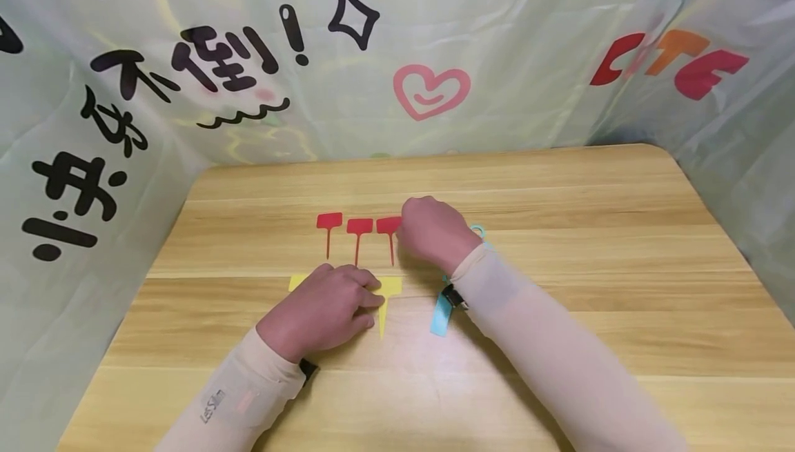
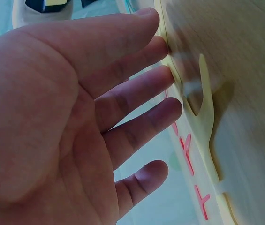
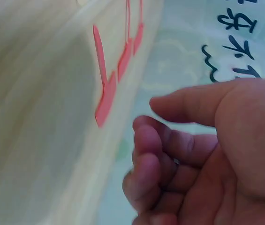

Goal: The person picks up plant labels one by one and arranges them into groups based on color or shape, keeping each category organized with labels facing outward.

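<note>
Three red T-shaped tags [image 1: 359,226] lie in a row, stems toward me. My right hand [image 1: 430,230] is beside the rightmost red tag [image 1: 388,225], overlapping its edge in the head view. In the right wrist view its fingers are loosely curled, with a gap below the thumb and nothing held; that red tag [image 3: 106,103] lies apart from them. Below the red row, my left hand [image 1: 326,307] covers part of a row of yellow T-shaped tags [image 1: 390,288]. Its fingers are extended, with fingertips right at a yellow tag [image 2: 206,126] in the left wrist view.
Light blue pieces lie partly hidden under my right forearm: a strip [image 1: 441,317] and a ring-shaped end [image 1: 477,230]. The wooden table [image 1: 621,245] has printed cloth [image 1: 509,45] rising behind it and at both sides.
</note>
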Tool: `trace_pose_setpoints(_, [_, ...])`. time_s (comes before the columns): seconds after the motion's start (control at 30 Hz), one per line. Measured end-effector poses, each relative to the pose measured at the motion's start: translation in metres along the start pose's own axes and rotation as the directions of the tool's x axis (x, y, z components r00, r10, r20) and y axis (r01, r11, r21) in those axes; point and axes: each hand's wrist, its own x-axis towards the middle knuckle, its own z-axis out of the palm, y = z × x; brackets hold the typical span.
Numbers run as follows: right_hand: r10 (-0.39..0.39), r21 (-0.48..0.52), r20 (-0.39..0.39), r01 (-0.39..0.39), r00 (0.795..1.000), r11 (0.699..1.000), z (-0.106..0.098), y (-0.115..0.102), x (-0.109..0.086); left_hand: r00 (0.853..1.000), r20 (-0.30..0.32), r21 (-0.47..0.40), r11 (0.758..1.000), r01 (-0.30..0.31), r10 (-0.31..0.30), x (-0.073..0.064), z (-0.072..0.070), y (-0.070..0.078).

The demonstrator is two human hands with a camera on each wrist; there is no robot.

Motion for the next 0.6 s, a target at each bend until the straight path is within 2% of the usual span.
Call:
trace_pose_setpoints(0.13, [-0.042, -0.01, -0.001, 0.042, 0.999, 0.999, -0.006, 0.015, -0.016, 1.0, -0.001, 0.0, 1.0, 0.008, -0.008, 0.0, 0.0, 0.001])
trace_pose_setpoints(0.37, [0.002, -0.068, 0.018, 0.0, 1.0, 0.998, -0.002, 0.036, -0.054, 1.0, -0.024, 0.011, 1.0, -0.013, 0.013, 0.002, 0.001, 0.001])
trace_pose_setpoints(0.53, [0.002, -0.132, -0.038, -0.007, 0.999, 0.991, 0.013, 0.035, -0.083, 0.999, -0.039, 0.023, 0.999, -0.031, 0.032, 0.003, 0.0, 0.0])
trace_pose_setpoints(0.6, [-0.012, -0.117, -0.045, 0.007, 0.999, 0.993, 0.021, 0.03, -0.093, 0.998, -0.045, 0.025, 0.999, -0.034, 0.035, 0.002, 0.0, 0.0])
